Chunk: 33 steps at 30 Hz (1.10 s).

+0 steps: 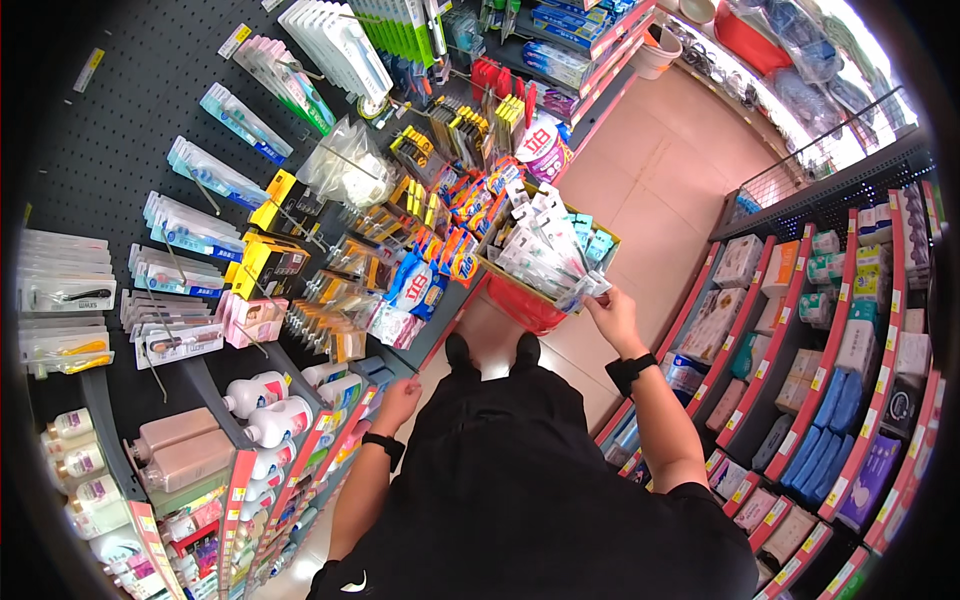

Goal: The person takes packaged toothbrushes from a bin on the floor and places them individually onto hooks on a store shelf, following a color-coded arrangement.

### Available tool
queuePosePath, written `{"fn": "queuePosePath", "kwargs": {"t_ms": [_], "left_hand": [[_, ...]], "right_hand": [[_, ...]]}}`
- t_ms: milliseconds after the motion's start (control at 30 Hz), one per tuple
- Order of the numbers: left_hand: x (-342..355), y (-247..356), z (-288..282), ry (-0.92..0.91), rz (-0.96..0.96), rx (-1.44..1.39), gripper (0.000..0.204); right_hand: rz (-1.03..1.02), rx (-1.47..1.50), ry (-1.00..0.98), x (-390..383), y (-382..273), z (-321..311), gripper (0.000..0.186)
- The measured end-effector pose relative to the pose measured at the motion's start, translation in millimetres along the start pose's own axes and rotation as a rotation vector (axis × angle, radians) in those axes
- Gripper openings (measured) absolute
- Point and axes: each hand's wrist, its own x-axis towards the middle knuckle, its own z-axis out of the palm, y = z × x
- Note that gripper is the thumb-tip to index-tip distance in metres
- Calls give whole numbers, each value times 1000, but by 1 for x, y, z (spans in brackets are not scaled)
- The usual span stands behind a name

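My right hand (pixel 614 318) is at the near right corner of an open carton (pixel 512 268). Its fingers are closed on the end of a clear plastic packet (pixel 578 290). Inside the carton lie many white-and-clear hanging packets (pixel 540 235) and several teal packs (pixel 595 240). The carton rests on something red (pixel 525 305), mostly hidden beneath it. My left hand (pixel 402 400) hangs beside the left shelving with its fingers curled in, and nothing shows in it. Both wrists wear black bands.
A black pegboard (pixel 110 150) on the left carries hooks of carded packs, including toothbrushes (pixel 245 120). Below are shelves with white bottles (pixel 280 420). Detergent bags (pixel 415 285) stand left of the carton. Shelves of tissue packs (pixel 715 320) line the right. Tiled floor (pixel 640 190) runs between.
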Motion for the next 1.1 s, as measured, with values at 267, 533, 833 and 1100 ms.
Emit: {"fn": "queuePosePath", "kwargs": {"t_ms": [267, 533, 833, 1100], "left_hand": [[-45, -49, 6, -121, -552, -443, 27], [-45, -54, 5, -182, -509, -393, 27], [-31, -41, -1, -165, -561, -517, 34], [-25, -47, 3, -160, -551, -547, 29]], "right_hand": [[-28, -9, 110, 6, 5, -12, 32], [-90, -185, 20, 11, 13, -16, 28], [-49, -98, -132, 3, 21, -6, 37], [-41, -153, -65, 8, 82, 34, 35]]}}
